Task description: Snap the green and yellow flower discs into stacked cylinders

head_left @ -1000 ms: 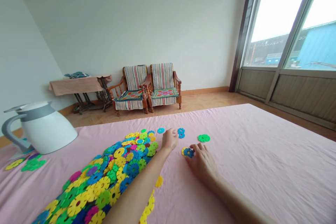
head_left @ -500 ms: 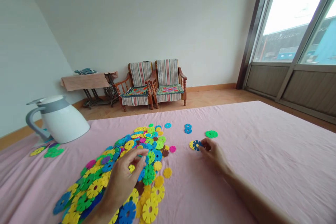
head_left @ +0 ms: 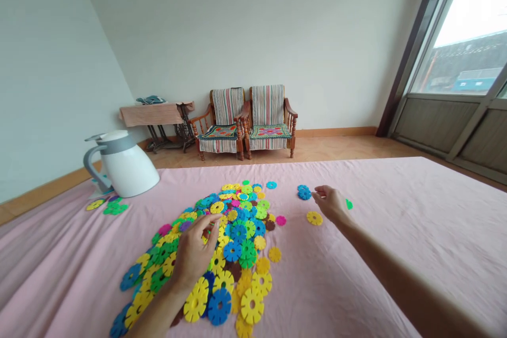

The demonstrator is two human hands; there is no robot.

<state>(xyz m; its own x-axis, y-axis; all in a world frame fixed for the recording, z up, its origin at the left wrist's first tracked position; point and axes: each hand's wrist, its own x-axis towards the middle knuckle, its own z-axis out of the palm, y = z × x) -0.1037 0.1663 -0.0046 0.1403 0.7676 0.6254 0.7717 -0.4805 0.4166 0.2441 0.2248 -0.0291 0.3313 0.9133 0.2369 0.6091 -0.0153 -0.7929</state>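
A large heap of notched plastic discs in yellow, blue, green and other colours (head_left: 247, 253) spreads over the pink cloth. My left hand (head_left: 197, 245) hovers above the heap with thumb and fingers curved and a gap between them; nothing shows in it. Over on the right, my right hand (head_left: 329, 202) is beside a small group of blue discs (head_left: 304, 193), its fingertips pressed together at their right edge. Whether it pinches one is hidden. A yellow disc (head_left: 315, 218) lies just in front of it, and a green disc (head_left: 349, 204) is partly hidden behind it.
A white and grey jug (head_left: 129, 166) stands at the left, near several green and purple discs (head_left: 115, 207). The pink cloth (head_left: 396, 222) stretches to the right. Beyond it are two wooden armchairs (head_left: 270, 132) and a covered sewing table (head_left: 152, 115).
My right hand has moved from the yellow disc up to the blue group, and the dark blue disc no longer lies on the yellow one. The view has turned slightly left.
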